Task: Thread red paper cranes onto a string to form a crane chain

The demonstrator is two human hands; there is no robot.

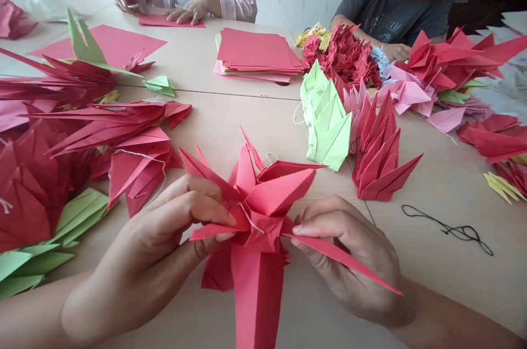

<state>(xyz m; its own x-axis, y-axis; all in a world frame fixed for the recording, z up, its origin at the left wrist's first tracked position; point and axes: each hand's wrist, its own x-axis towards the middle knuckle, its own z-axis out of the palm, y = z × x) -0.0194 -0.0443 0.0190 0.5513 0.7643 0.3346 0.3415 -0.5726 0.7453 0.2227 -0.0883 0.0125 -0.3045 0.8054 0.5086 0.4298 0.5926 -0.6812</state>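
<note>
1. Red folded paper (263, 239) is held between the left hand (152, 253) and right hand (354, 253), its long flap (258, 294) pointing toward the wearer.
2. Fingers (206, 207) of both, pinched closed, grip opposite petals (349, 259), equally near.
3. Beyond, green paper (325, 118) stands on the table (239, 116).

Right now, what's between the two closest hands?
In the head view, a folded red paper piece with white string sits between the left hand and right hand, pinched by both.
</note>
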